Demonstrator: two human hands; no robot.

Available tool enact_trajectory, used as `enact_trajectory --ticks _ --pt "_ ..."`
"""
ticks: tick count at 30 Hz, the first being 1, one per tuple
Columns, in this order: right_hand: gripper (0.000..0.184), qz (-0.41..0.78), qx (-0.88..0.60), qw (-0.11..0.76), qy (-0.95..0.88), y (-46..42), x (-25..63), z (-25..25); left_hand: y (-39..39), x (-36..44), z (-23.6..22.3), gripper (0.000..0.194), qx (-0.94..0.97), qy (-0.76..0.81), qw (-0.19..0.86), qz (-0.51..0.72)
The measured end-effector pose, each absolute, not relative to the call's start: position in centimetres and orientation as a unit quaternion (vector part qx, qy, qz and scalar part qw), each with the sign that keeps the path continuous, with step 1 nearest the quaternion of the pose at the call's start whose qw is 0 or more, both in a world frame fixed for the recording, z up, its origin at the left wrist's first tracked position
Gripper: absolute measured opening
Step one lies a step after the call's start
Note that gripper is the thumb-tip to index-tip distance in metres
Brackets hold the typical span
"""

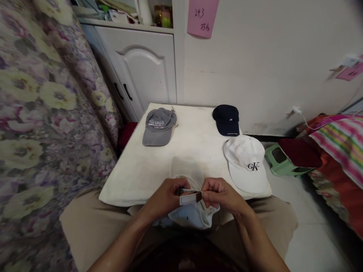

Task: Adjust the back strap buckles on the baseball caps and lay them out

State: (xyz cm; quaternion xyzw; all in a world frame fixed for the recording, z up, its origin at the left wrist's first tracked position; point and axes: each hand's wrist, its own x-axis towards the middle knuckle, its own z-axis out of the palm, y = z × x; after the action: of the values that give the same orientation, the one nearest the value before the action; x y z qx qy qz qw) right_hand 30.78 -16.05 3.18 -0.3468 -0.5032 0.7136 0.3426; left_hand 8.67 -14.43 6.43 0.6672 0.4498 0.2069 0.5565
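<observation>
A pale cap [191, 215] rests at the table's near edge against my lap, its brim pointing away from me. My left hand [172, 192] is closed on the white back strap [188, 199] of this cap, thumb and fingers pinching it. Opposite it, my right hand [217, 192] pinches the other end of the strap by a small brownish buckle [199, 196]. The exact hold of the right fingertips is partly hidden. Close to my right hand sits a white cap [246, 164] with a dark "CK" on it.
On the cream table [195, 130] are a grey cap [159, 126] at the far left and a navy cap [226, 120] at the far right. A flowered curtain [48, 113] hangs at left. A green stool [279, 160] with a red seat stands on the floor at right.
</observation>
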Motion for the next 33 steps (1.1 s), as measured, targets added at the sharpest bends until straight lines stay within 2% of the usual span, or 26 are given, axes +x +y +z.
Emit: enact_trajectory --ticks 9,24,33 --pt "0.028 0.715 -0.354 0.338 -0.5 -16.4 31.5 3.0 -14.1 8.4 6.6 0.019 0.659 0.434 0.586 0.183" --pt "0.033 0.705 -0.395 0.332 -0.486 -17.5 29.9 4.5 -15.0 8.8 6.4 0.017 0.706 0.437 0.526 0.184" --pt "0.033 0.69 -0.415 0.333 -0.491 -17.7 30.4 4.0 -14.6 7.2 7.8 0.02 0.705 0.382 0.572 0.173"
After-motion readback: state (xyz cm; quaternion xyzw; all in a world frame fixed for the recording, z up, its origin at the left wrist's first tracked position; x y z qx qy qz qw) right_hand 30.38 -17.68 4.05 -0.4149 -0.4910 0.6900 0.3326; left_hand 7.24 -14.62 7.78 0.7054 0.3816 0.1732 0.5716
